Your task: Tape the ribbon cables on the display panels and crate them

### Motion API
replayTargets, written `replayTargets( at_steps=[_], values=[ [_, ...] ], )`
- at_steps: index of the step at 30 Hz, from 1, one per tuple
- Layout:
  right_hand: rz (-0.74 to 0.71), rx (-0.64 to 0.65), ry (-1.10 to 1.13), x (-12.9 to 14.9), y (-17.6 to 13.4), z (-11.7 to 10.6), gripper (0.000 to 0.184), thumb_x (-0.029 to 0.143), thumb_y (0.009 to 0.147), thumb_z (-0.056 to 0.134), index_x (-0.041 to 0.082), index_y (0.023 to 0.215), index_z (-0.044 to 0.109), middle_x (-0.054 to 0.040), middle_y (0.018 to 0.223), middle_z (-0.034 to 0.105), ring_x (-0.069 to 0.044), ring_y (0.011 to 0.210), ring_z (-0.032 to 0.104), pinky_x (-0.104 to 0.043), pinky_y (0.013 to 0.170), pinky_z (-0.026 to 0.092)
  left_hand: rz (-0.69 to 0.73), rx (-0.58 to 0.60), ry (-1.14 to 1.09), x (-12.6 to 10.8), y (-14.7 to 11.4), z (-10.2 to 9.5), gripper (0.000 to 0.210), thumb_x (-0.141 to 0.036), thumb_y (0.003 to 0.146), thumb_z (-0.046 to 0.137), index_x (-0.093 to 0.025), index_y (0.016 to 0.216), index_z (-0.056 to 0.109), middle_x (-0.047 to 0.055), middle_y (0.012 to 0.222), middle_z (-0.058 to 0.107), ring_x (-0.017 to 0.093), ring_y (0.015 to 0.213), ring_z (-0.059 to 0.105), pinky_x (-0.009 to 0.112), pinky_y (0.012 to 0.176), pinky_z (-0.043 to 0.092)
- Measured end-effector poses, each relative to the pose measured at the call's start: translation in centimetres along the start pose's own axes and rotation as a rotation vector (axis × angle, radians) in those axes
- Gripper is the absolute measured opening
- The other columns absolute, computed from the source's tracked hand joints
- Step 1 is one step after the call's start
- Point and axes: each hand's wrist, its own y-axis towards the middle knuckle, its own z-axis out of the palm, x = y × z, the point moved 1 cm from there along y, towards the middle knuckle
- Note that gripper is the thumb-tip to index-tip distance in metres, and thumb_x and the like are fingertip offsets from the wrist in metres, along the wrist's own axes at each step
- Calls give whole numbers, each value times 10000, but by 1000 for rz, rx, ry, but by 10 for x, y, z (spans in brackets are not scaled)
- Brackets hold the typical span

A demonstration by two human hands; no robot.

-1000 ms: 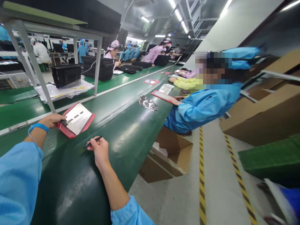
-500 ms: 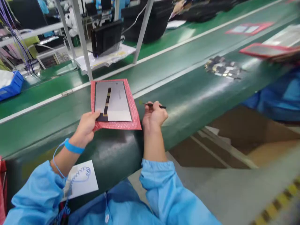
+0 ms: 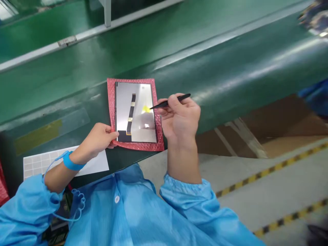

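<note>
My left hand [image 3: 99, 139] pinches the lower left corner of a silver-backed display panel [image 3: 141, 119] together with the pink bubble-wrap bag [image 3: 159, 133] beneath it. A dark flex cable [image 3: 131, 111] with pale bands runs down the panel's back. In my right hand [image 3: 182, 118] is a pair of black tweezers [image 3: 170, 101], its tip pointing left over the panel's right side. A small yellow patch [image 3: 146, 109] shows right by that tip; whether it touches the panel I cannot tell. A blue wrist strap [image 3: 73, 162] circles my left wrist.
A white sheet with a grid of labels [image 3: 36, 164] lies below my left forearm. Yellow tape [image 3: 38, 136] is stuck on the green belt [image 3: 205, 68]. Blurred parts [image 3: 317, 18] sit at the upper right. A cardboard box [image 3: 256, 116] stands below the belt's edge.
My view has tipped down. The panel and bag have turned slightly and come nearer my body. The tweezers have moved left, from beside the bag to over the panel.
</note>
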Motion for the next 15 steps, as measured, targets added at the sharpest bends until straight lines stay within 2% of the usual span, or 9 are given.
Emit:
replayTargets(
  at_steps=[2, 5, 7, 8, 9, 11, 12, 13, 15],
  values=[
    [41, 108, -74, 3, -23, 7, 337, 363, 750, 972, 203, 838, 688, -5, 763, 780, -121, 597, 729, -164, 527, 614, 13, 1, 130, -3, -1, -2, 323, -200, 899, 698, -179, 581, 645, 2, 551, 605, 124, 519, 532, 256, 552, 388],
    [83, 175, -144, 7, -43, 13, 371, 408, 724, 995, 212, 828, 698, -18, 749, 781, -160, 629, 761, -184, 517, 628, 124, -103, 602, -10, -12, -5, 387, -301, 899, 744, -199, 550, 610, 18, 567, 607, 157, 545, 514, 302, 572, 326],
    [92, 197, -187, 9, -49, 13, 352, 383, 740, 992, 221, 820, 690, -15, 736, 776, -179, 649, 775, -191, 504, 625, 249, -292, 960, -12, -24, -6, 265, -365, 937, 739, -205, 730, 698, 57, 743, 710, 236, 682, 630, 343, 641, 409],
    [101, 210, -213, 10, -51, 13, 337, 369, 757, 984, 225, 820, 686, -14, 736, 775, -185, 659, 780, -195, 504, 626, 331, -370, 1079, -11, -30, -5, 172, -363, 952, 736, -197, 906, 744, 93, 914, 763, 291, 822, 690, 378, 709, 469],
    [113, 225, -238, 10, -52, 12, 322, 361, 777, 973, 227, 822, 683, -14, 739, 775, -191, 672, 786, -200, 509, 629, 419, -406, 1137, -9, -34, -4, 228, -341, 957, 742, -176, 1115, 741, 137, 1126, 771, 344, 1001, 711, 420, 805, 516],
    [142, 254, -278, 9, -52, 11, 303, 359, 812, 950, 230, 824, 676, -14, 745, 775, -199, 700, 794, -210, 519, 633, 601, -358, 1185, -1, -39, -2, 538, -302, 960, 755, -114, 1440, 598, 203, 1485, 638, 405, 1338, 607, 490, 1026, 516],
    [153, 263, -293, 8, -52, 10, 299, 361, 825, 941, 232, 825, 672, -12, 747, 773, -201, 712, 796, -214, 523, 633, 663, -297, 1198, 5, -40, -1, 638, -305, 965, 756, -90, 1520, 526, 214, 1583, 561, 416, 1443, 529, 515, 1111, 479],
    [154, 270, -304, 7, -52, 10, 297, 366, 834, 935, 235, 828, 668, -7, 744, 769, -200, 720, 796, -216, 525, 633, 691, -243, 1206, 11, -40, -1, 691, -325, 975, 751, -77, 1561, 482, 214, 1631, 517, 420, 1499, 476, 536, 1165, 442],
    [147, 283, -324, 3, -49, 10, 300, 376, 841, 931, 242, 837, 662, 6, 737, 757, -196, 725, 791, -223, 531, 635, 687, -210, 1220, 22, -38, -1, 709, -382, 1013, 707, -80, 1597, 441, 209, 1660, 489, 421, 1539, 437, 577, 1213, 384]
  ],
)
